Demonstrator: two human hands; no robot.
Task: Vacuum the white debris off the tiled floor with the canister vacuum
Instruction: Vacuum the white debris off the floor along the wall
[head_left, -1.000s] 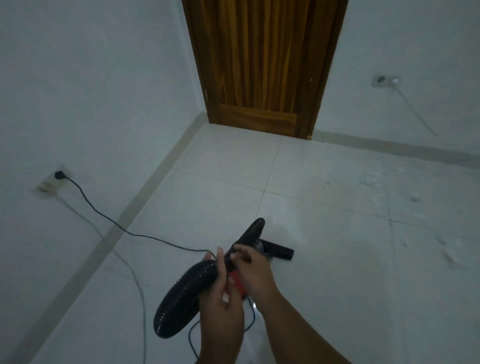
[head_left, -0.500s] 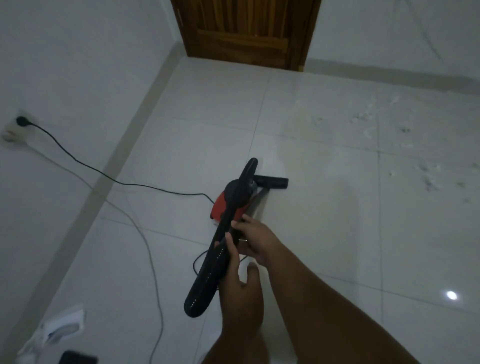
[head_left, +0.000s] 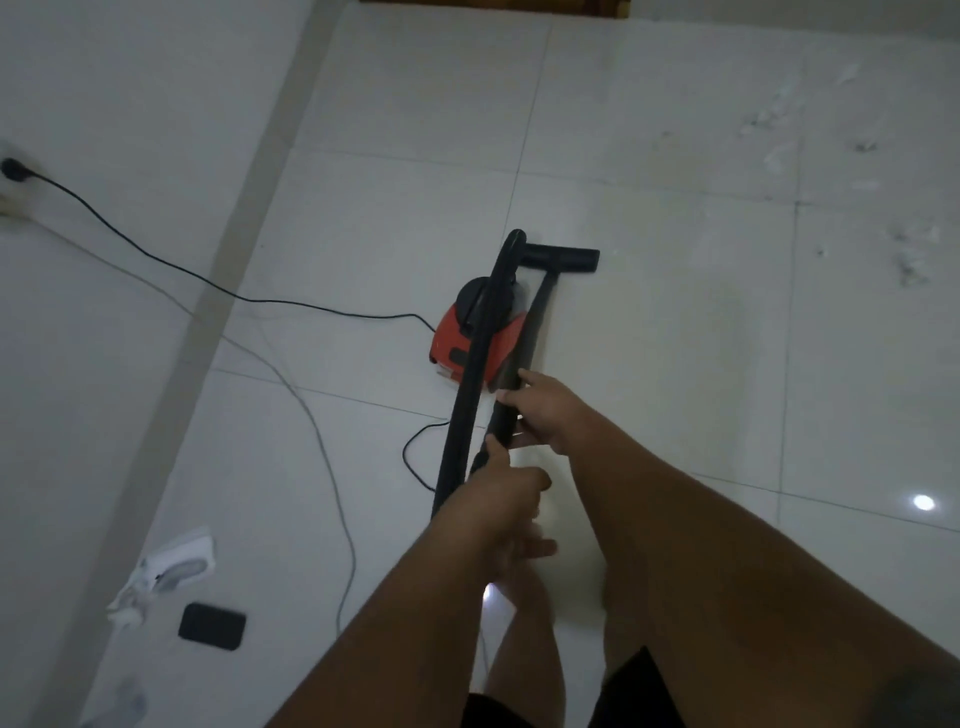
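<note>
A red and black canister vacuum (head_left: 457, 340) sits on the white tiled floor (head_left: 649, 364) in the middle of the view. Its black hose (head_left: 478, 358) arches up from the canister toward me. A black wand (head_left: 530, 338) runs forward to a flat black floor nozzle (head_left: 563, 258) lying on the tiles. My right hand (head_left: 545, 410) grips the wand near its upper end. Just below it my left hand (head_left: 501, 486) holds the lower end of the wand where the hose joins. White debris (head_left: 909, 254) is scattered on the tiles at the far right.
A black power cord (head_left: 218, 288) runs from a wall socket (head_left: 10, 169) at the left across the floor to the vacuum. A thin grey cable (head_left: 322, 452) crosses the tiles. White slippers (head_left: 166, 571) and a black phone-like object (head_left: 212, 625) lie at lower left. My legs stand below.
The view has tilted down and the door has left the frame. My hands have slid along the wand and hose, which now stand out longer. The vacuum canister stays put.
</note>
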